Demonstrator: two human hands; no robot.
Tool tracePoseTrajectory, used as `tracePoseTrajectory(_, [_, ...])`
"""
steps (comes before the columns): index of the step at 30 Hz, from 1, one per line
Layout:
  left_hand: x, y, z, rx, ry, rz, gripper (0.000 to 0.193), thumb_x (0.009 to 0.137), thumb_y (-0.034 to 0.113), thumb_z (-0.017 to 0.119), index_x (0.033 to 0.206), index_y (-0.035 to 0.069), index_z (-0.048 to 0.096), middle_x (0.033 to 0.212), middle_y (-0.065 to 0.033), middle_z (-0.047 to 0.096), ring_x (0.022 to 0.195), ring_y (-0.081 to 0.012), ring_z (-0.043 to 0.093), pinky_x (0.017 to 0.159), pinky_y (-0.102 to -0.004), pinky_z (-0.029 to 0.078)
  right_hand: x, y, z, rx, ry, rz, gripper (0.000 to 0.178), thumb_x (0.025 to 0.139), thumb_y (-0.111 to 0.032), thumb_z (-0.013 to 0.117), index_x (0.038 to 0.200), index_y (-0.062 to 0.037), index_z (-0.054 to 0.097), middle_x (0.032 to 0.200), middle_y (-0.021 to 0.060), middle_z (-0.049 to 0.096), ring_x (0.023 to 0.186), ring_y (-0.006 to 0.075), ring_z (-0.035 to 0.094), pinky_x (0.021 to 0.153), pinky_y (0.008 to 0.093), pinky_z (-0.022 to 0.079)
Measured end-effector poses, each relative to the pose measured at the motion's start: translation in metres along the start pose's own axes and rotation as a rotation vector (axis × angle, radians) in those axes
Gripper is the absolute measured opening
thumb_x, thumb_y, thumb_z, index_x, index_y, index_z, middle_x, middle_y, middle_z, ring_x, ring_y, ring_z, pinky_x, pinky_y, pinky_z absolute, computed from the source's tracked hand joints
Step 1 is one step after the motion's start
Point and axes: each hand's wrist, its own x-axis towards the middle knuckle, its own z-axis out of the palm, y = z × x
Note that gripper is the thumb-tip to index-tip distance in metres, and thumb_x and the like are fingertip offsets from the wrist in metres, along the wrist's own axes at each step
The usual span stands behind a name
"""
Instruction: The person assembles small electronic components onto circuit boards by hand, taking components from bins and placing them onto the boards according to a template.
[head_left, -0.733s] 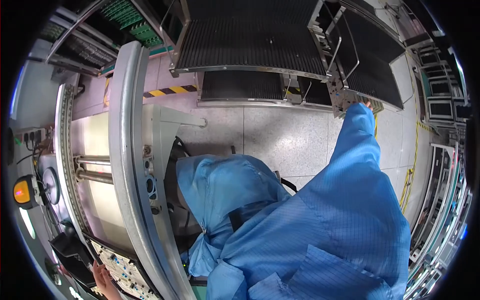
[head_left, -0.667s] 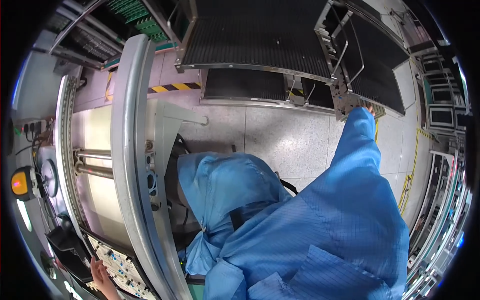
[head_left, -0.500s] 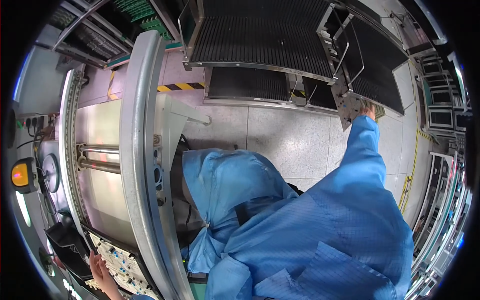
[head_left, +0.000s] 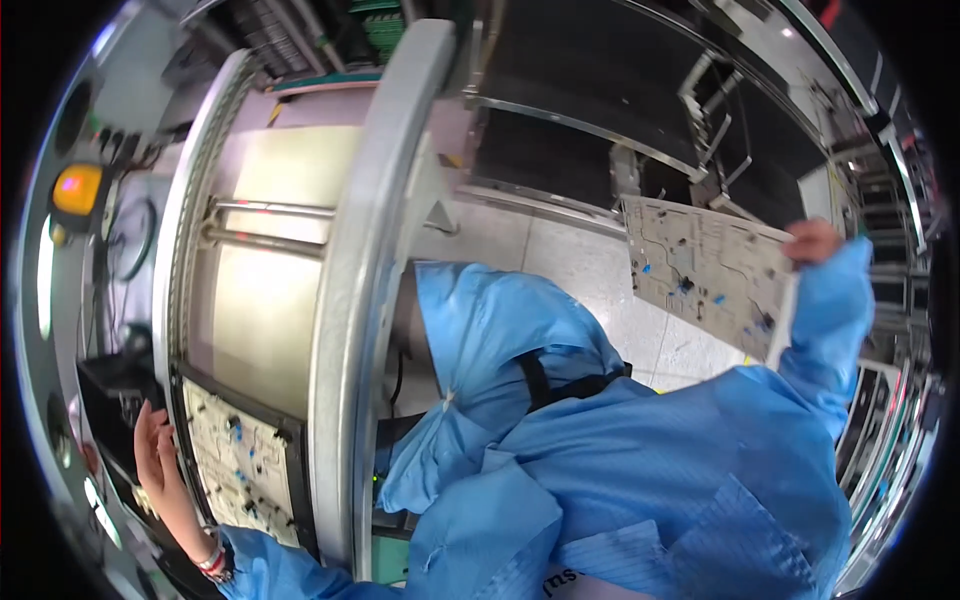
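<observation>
At the right, my right hand (head_left: 812, 243) grips the corner of a pale circuit board (head_left: 710, 250) dotted with small blue and black parts. The board hangs tilted, its face toward me, in front of the dark racks. At the lower left, my left hand (head_left: 162, 470) has its fingers apart and holds nothing. It is beside a second circuit board (head_left: 240, 465), which lies in a black frame (head_left: 305, 480) on the conveyor. Whether the left hand touches the frame is hard to tell.
A thick metal rail (head_left: 375, 270) of the conveyor (head_left: 280, 180) runs along my left. Black slotted racks (head_left: 590, 60) stand ahead, with metal handles. An orange lamp (head_left: 80, 190) sits at the far left. More shelving (head_left: 890, 230) lines the right side.
My right hand has drawn the circuit board out from the rack and moved right, so its face now shows. My left hand has risen beside the framed board. The view has turned.
</observation>
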Motion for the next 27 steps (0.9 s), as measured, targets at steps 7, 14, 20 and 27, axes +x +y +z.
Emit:
tracePoseTrajectory(7, [-0.085, -0.046, -0.084, -0.049, 0.171, -0.063, 0.034, 0.091, 0.005, 0.046, 0.125, 0.002, 0.049, 0.108, -0.0077, 0.057, 0.097, -0.0123, 0.052, 0.085, -0.0234, 0.039, -0.091, -0.15, -0.075, 0.266, 0.261, -0.433, 0.029, 0.082, -0.022, 0.056, 0.096, 0.0031, 0.06, 0.101, 0.0154, 0.059, 0.096, 0.0253, 0.054, 0.085, 0.035, 0.039])
tracePoseTrajectory(14, [-0.258, -0.116, -0.166, 0.097, 0.508, -0.365, 0.027, 0.092, 0.008, 0.047, 0.116, -0.005, 0.053, 0.105, -0.0102, 0.06, 0.097, -0.0152, 0.057, 0.086, -0.0253, 0.042, 0.058, -0.286, -0.032, 1.152, -0.118, -0.727, 0.034, 0.086, -0.014, 0.051, 0.115, 0.0039, 0.051, 0.116, 0.0139, 0.056, 0.109, 0.0227, 0.052, 0.098, 0.0339, 0.036])
tracePoseTrajectory(20, [-0.468, -0.169, -0.14, 0.225, 0.837, -0.771, 0.026, 0.093, 0.012, 0.046, 0.109, -0.006, 0.056, 0.102, -0.0136, 0.062, 0.087, -0.0189, 0.059, 0.078, -0.0294, 0.047, 0.157, -0.452, 0.038, 1.184, -0.264, -0.834, 0.031, 0.09, -0.017, 0.048, 0.113, 0.0027, 0.053, 0.106, 0.0116, 0.061, 0.094, 0.0191, 0.059, 0.084, 0.0311, 0.045])
tracePoseTrajectory(27, [-0.604, -0.165, 0.019, 0.768, 0.496, -1.331, 0.039, 0.094, 0.026, 0.042, 0.12, -0.003, 0.047, 0.115, -0.0227, 0.051, 0.1, -0.04, 0.049, 0.085, -0.0437, 0.041, 0.224, -0.557, 0.078, 1.347, -0.069, -0.923, 0.035, 0.091, -0.015, 0.046, 0.117, 0.0085, 0.047, 0.118, 0.0181, 0.055, 0.106, 0.0258, 0.056, 0.096, 0.0378, 0.042])
